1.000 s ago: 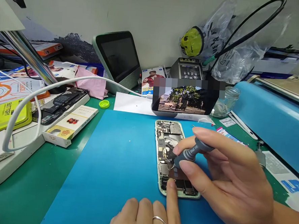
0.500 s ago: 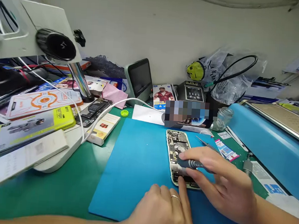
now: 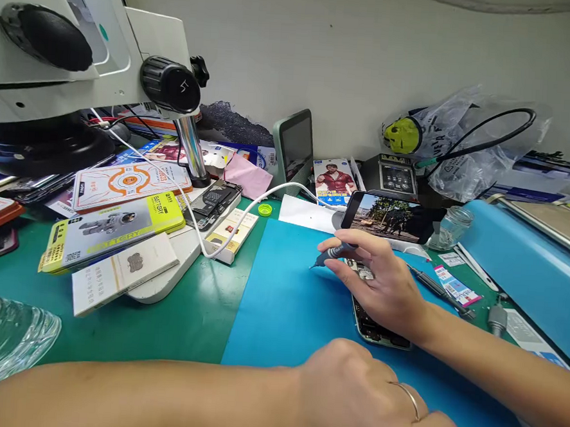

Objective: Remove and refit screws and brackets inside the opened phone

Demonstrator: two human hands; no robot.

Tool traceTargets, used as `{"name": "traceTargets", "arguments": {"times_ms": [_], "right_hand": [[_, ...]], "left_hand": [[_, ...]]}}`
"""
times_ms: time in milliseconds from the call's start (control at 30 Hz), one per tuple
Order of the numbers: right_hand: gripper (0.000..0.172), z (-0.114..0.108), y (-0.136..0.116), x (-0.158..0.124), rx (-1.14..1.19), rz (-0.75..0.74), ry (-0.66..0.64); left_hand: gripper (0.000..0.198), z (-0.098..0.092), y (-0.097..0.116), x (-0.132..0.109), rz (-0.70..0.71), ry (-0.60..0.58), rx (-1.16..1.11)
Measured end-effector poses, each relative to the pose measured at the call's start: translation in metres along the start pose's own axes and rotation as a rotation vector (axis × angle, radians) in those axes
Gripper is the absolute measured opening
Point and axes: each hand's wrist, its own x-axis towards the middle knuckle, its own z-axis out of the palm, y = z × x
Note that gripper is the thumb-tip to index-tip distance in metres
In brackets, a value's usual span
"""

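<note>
My right hand is closed around a dark screwdriver, its tip pointing left, low over the blue mat. Beneath that hand lies an opened phone, its inner parts partly hidden by my palm. My left hand, with a ring on one finger, is nearer the camera at the bottom; its fingers curl downward, and whatever is under them is hidden. It is apart from the phone in the picture.
A microscope stands at the left above boxes. Behind the mat a phone with a lit screen leans beside a glass jar. Tweezers lie at the right, and a glass is at lower left.
The screwdriver has moved from over the opened phone to the mat on its left. My left hand has come off the phone's lower edge toward the camera. The view has shifted left.
</note>
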Motion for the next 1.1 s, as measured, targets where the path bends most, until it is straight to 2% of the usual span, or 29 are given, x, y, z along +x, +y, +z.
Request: {"name": "traceTargets", "arguments": {"times_ms": [67,133,200,233,300,367,467,600,867,1100], "right_hand": [[0.043,-0.009,-0.005,-0.005,0.018,0.015,0.044],[0.046,-0.022,-0.009,-0.016,0.024,0.043,0.128],[0.049,-0.037,-0.01,-0.032,0.025,0.084,0.237],[0.049,-0.043,-0.01,-0.04,0.024,0.11,0.289],[0.046,-0.054,-0.007,-0.054,0.055,0.187,0.376],[0.043,-0.059,-0.002,-0.064,0.157,0.285,0.426],[0.041,-0.059,0.002,-0.07,0.341,0.376,0.432],[0.036,-0.059,0.0,-0.071,0.415,0.428,0.426],[0.038,-0.054,-0.003,-0.07,0.445,0.48,0.401],[0.037,-0.053,-0.005,-0.068,0.426,0.485,0.425]], "left_hand": [[0.024,-0.006,-0.002,0.003,-0.086,-0.055,-0.063],[0.022,-0.016,-0.006,0.009,-0.235,-0.144,-0.171],[0.017,-0.027,-0.011,0.019,-0.431,-0.138,-0.315],[0.016,-0.031,-0.015,0.024,-0.549,-0.089,-0.338],[0.015,-0.037,-0.021,0.031,-0.657,-0.046,-0.304],[0.009,-0.036,-0.027,0.034,-0.722,-0.079,-0.25],[0.023,-0.03,-0.03,0.03,-0.757,-0.208,-0.195],[0.024,-0.026,-0.03,0.022,-0.734,-0.296,-0.157],[0.015,-0.025,-0.032,0.019,-0.6,-0.324,-0.09],[0.016,-0.026,-0.033,0.02,-0.594,-0.388,-0.088]]}}
